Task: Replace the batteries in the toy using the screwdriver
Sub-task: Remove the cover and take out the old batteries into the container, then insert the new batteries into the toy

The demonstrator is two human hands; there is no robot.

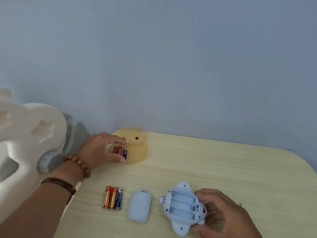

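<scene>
The left hand (101, 148) pinched a battery (125, 153) in the box (137, 152), while the right hand (221, 213) gripped the open toy (181, 207).

left hand (101, 148): bare, no glove or ring showing, nails short and plain
left wrist: a bracelet of round wooden beads (78, 163), light reddish brown, each bead plainly separate (the far side runs out of sight behind the wrist)
left forearm: bare to the frame edge with no sleeve; a second band (59, 183) sits further up, dark brown and made of several thin strands of tiny beads lying close together
right hand (223, 213): bare, no glove or ring showing, nails short and plain
right wrist: bare where it leaves the lower edge, no band, watch or cuff in view
</scene>
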